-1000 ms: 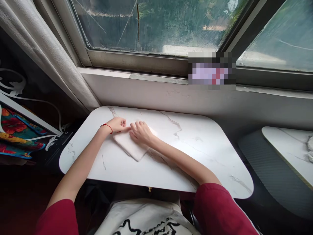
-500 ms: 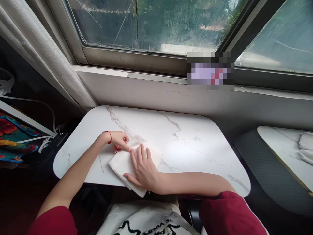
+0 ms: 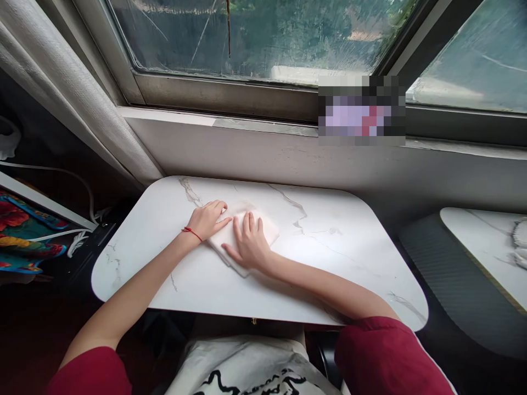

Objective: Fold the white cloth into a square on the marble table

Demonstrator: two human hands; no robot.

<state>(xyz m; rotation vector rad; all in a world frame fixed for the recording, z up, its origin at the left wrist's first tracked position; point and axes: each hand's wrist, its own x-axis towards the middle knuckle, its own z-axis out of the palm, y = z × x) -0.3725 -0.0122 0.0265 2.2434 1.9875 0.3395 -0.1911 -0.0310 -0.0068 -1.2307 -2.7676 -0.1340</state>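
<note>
A folded white cloth lies on the white marble-patterned table, left of its middle. My right hand presses flat on top of the cloth, fingers stretched toward the window and thumb out to the left. At the cloth's upper left edge is my left hand, its fingers curled and its thumb pointing at the right hand. The left fingertips are partly hidden, but they seem closed on the cloth's edge. A red string bracelet circles my left wrist.
Beyond the table are a low wall and a window; a blurred-out patch covers something on the sill. A pale curtain hangs at the left, above cables and a colourful fabric. Another marble-patterned tabletop stands at the right.
Both hands and the cloth have moved away from my body, toward the window and slightly right. The cloth no longer hangs over the table's near edge.
</note>
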